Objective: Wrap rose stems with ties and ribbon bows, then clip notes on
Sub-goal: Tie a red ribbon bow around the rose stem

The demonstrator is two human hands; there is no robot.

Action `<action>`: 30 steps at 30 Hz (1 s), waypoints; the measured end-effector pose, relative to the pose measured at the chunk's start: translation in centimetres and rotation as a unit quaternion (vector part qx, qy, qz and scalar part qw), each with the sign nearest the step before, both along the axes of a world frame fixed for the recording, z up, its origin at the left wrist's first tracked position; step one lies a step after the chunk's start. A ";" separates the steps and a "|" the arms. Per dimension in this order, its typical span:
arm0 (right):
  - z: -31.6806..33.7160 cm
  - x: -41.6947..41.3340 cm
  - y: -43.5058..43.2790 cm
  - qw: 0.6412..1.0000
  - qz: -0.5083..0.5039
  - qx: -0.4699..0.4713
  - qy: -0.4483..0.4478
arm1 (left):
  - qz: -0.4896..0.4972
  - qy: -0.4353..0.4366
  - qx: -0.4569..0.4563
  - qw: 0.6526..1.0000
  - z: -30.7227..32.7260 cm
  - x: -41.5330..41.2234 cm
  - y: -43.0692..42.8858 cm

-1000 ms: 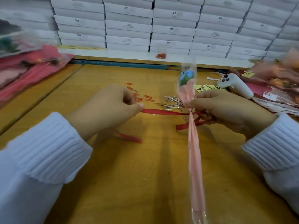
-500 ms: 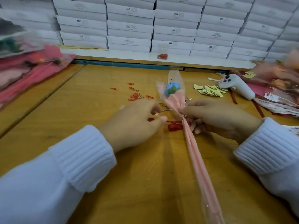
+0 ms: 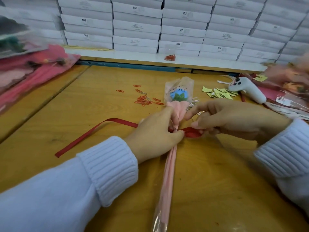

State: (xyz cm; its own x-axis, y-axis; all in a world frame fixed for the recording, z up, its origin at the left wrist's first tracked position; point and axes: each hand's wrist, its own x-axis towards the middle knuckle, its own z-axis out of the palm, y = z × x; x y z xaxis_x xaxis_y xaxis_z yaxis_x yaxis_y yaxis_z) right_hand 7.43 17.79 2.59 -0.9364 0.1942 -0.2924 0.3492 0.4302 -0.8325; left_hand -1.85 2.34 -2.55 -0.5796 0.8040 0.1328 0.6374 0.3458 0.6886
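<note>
I see a yellow wooden table (image 3: 50,106) with a seam down its left side. Past a white ledge (image 3: 133,58), white boxes (image 3: 137,27) marked SGS stand stacked in rows.

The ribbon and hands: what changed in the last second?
The left hand, which was pulling the ribbon taut leftward, has come in to the rose and grips its neck; the ribbon's tail now lies slack on the table. The rose's head has tipped down, away from the person. The right hand still pinches the ribbon beside the stem; paper clips and notes stayed put.
</note>
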 end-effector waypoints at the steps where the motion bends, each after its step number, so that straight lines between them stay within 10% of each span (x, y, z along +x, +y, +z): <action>1: 0.2 0.2 0.3 1.000 -0.001 -0.014 0.008 | 0.004 -0.001 -0.001 1.000 0.0 0.0 0.0; 7: 1.4 1.2 2.7 0.987 0.014 -0.139 0.074 | 0.010 -0.003 0.000 1.000 0.0 0.0 -0.1; 13: 2.0 1.8 5.0 0.994 0.033 0.107 -0.020 | 0.021 0.002 -0.001 1.000 -0.1 0.1 0.0; 21: 2.1 2.6 7.5 0.940 0.183 -0.259 0.122 | 0.027 0.018 -0.012 0.999 0.1 0.2 -0.2; 25: 1.4 1.7 7.1 0.999 0.013 0.041 0.017 | 0.029 0.011 -0.005 1.000 0.1 0.3 -0.2; 30: -0.6 -0.1 6.1 0.892 -0.084 0.440 -0.050 | 0.036 0.021 -0.016 0.999 0.4 0.3 0.0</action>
